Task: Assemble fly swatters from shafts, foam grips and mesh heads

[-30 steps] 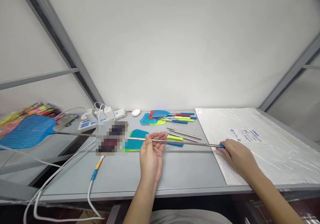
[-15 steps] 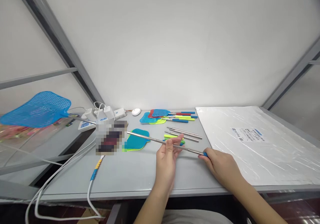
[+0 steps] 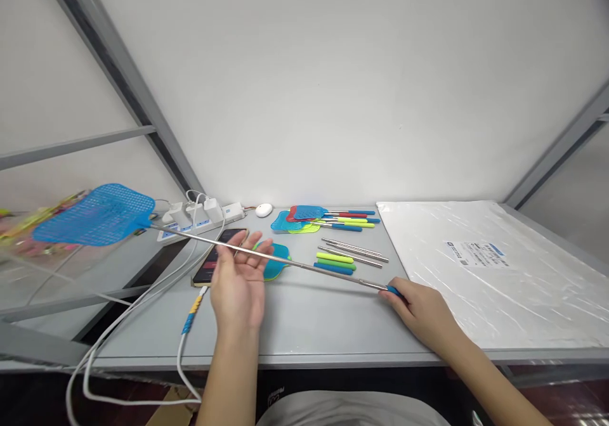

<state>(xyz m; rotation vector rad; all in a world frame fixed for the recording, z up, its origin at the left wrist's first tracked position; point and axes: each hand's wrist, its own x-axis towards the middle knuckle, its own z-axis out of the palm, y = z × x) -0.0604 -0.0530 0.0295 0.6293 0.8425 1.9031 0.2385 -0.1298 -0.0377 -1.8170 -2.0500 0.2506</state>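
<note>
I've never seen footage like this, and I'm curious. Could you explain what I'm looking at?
There is no machine here: these are a person's bare hands, seen by a camera worn on the head, looking forward and down. The right hand grips the blue handle of a long swatter. The left hand is open, palm up, at its shaft; whether they touch is hard to tell. On the table lie more swatters, metal rods, coloured handles, a phone, a power strip and a flat white pack.
</note>
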